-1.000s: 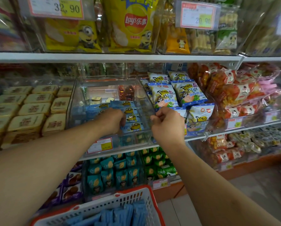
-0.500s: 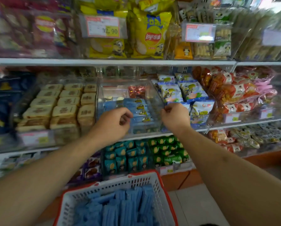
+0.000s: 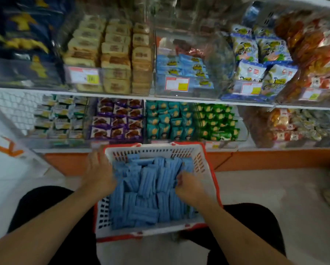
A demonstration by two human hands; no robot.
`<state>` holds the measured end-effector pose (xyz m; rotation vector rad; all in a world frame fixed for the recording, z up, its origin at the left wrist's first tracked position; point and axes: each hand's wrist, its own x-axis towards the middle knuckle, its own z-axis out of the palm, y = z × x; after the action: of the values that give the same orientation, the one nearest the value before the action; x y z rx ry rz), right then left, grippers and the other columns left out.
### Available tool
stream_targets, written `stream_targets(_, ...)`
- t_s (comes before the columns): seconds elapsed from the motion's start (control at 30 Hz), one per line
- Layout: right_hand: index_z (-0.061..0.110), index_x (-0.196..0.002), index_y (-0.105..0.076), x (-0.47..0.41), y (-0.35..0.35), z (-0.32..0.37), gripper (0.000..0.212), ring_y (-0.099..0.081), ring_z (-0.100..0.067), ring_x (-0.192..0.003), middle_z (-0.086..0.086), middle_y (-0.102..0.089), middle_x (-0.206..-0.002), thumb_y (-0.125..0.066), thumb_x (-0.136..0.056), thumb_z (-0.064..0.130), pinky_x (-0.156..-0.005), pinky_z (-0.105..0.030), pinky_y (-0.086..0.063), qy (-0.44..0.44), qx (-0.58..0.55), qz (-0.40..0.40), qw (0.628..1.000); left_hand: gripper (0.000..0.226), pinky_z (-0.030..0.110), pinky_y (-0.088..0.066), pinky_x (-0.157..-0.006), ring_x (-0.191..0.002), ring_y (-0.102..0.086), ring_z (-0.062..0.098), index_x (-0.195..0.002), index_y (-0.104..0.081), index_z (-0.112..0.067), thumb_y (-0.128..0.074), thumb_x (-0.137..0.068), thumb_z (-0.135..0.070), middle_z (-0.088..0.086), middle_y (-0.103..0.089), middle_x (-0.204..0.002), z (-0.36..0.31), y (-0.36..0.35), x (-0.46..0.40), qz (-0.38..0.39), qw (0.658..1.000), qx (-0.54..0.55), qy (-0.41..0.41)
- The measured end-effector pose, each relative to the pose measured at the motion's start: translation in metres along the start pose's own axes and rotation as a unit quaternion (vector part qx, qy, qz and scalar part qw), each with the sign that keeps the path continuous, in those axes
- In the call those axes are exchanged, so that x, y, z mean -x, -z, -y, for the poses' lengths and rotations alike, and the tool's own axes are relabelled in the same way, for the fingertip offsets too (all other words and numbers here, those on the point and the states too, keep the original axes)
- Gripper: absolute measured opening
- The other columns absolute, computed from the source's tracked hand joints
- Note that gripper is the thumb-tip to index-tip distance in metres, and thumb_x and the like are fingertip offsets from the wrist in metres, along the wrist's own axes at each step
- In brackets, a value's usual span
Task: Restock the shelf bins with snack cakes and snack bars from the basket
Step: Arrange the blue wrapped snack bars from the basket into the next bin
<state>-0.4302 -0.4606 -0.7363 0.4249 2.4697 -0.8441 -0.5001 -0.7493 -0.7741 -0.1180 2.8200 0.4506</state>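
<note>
Right hand (image 3: 189,188) curled on blue packets (image 3: 147,188); left hand (image 3: 99,173) flat.

Bare forearms with no sleeves showing, and black trousers (image 3: 45,203) covering both legs.

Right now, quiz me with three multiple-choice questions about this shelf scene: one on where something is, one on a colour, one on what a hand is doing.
1. Where is the basket?
A. on the top shelf
B. below the shelves, in front of the person
C. inside a bin

2. What colour are the packs in the basket?
A. blue
B. green
C. purple

3. What is the right hand doing?
A. resting on the floor
B. holding a price tag
C. curled on packs in the basket

Answers: 1 B, it sits low between the arms. 2 A, every pack is blue. 3 C, its fingers curl into the pile.
</note>
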Motion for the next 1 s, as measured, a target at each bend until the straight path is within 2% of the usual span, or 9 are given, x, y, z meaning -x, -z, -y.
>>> stream_targets(0.1,0.017,-0.097,-0.053,-0.015,-0.047,-0.008,0.007,-0.061,-0.027,-0.105,-0.006,-0.059,-0.104,-0.054,-0.104,0.017,-0.083,-0.03,-0.048,-0.013,0.077,0.113,0.991,0.12,0.051,-0.042,-0.111,-0.141,-0.035,0.042,-0.157,0.004,-0.007,-0.082,-0.08,-0.039,0.017,-0.016,-0.161,0.025,-0.041,-0.013,0.087,0.989,0.075,0.093)
stream_targets(0.2,0.02,-0.077,-0.034,-0.034,-0.081,-0.018,0.033,-0.051,-0.017,-0.074,0.0,-0.045,-0.082,-0.053,-0.101,0.009,-0.057,-0.022,-0.04,-0.071,0.08,0.121,0.987,0.115,0.056,-0.052,-0.099,-0.122,-0.051,0.043,-0.155,0.004,-0.015,-0.082,-0.079,-0.018,0.016,-0.021,-0.158,0.036,-0.062,-0.029,0.128,0.976,0.132,0.115)
stream_targets(0.27,0.016,-0.086,-0.041,-0.046,-0.097,-0.022,0.021,-0.048,-0.01,-0.071,0.002,-0.045,-0.083,-0.056,-0.099,0.01,-0.053,-0.018,-0.043,-0.106,0.064,0.102,0.987,0.113,0.056,-0.055,-0.094,-0.117,-0.051,0.044,-0.154,0.006,-0.013,-0.079,-0.081,-0.009,0.02,-0.02,-0.154,0.038,-0.068,-0.033,0.117,0.981,0.12,0.1)
stream_targets(0.33,0.008,-0.114,-0.047,-0.058,-0.108,-0.025,0.012,-0.057,-0.019,-0.095,-0.004,-0.053,-0.101,-0.051,-0.104,0.013,-0.081,-0.029,-0.055,-0.127,0.083,0.107,0.983,0.112,0.055,-0.054,-0.095,-0.116,-0.049,0.043,-0.154,0.006,-0.014,-0.079,-0.082,-0.006,0.019,-0.023,-0.15,0.037,-0.07,-0.031,0.099,0.984,0.115,0.089)
stream_targets(0.4,0.0,-0.14,-0.039,-0.069,-0.117,-0.022,0.04,-0.055,-0.03,-0.121,-0.016,-0.051,-0.132,-0.048,-0.106,0.019,-0.103,-0.038,-0.049,-0.134,0.098,0.092,0.982,0.11,0.056,-0.055,-0.094,-0.114,-0.05,0.041,-0.153,0.002,-0.018,-0.08,-0.08,-0.007,0.015,-0.024,-0.146,0.037,-0.073,-0.029,0.092,0.984,0.126,0.084)
stream_targets(0.53,0.003,-0.156,-0.016,-0.081,-0.132,-0.022,0.075,-0.051,-0.033,-0.132,-0.018,-0.038,-0.152,-0.061,-0.101,0.029,-0.103,-0.041,-0.049,-0.203,0.057,0.047,0.976,0.114,0.059,-0.057,-0.087,-0.11,-0.053,0.045,-0.152,0.005,-0.02,-0.082,-0.078,-0.009,0.017,-0.024,-0.143,0.042,-0.08,-0.028,0.089,0.985,0.126,0.072)
stream_targets(0.67,0.002,-0.149,-0.029,-0.081,-0.126,-0.027,0.063,-0.059,-0.033,-0.122,-0.019,-0.05,-0.142,-0.063,-0.098,0.02,-0.097,-0.042,-0.055,-0.21,0.049,0.036,0.976,0.112,0.056,-0.057,-0.084,-0.11,-0.053,0.045,-0.154,0.006,-0.012,-0.078,-0.08,-0.005,0.018,-0.023,-0.143,0.039,-0.078,-0.028,0.092,0.986,0.11,0.083)
stream_targets(0.8,0.007,-0.141,-0.035,-0.079,-0.102,-0.032,0.059,-0.067,-0.02,-0.089,-0.007,-0.064,-0.107,-0.068,-0.093,0.015,-0.061,-0.032,-0.059,-0.202,-0.048,0.027,0.978,0.109,0.06,-0.057,-0.084,-0.11,-0.053,0.049,-0.152,0.001,-0.015,-0.076,-0.076,-0.001,0.019,-0.023,-0.144,0.036,-0.074,-0.027,0.103,0.984,0.112,0.09)
stream_targets(1.0,0.011,-0.108,-0.065,-0.04,-0.039,-0.016,0.031,-0.073,-0.019,-0.095,-0.005,-0.072,-0.112,-0.084,-0.085,0.006,-0.081,-0.035,-0.064,-0.122,-0.341,0.032,0.931,0.106,0.049,-0.056,-0.092,-0.113,-0.052,0.037,-0.153,0.003,-0.017,-0.078,-0.084,-0.009,0.016,-0.024,-0.147,0.022,-0.058,-0.021,0.092,0.982,0.135,0.098)
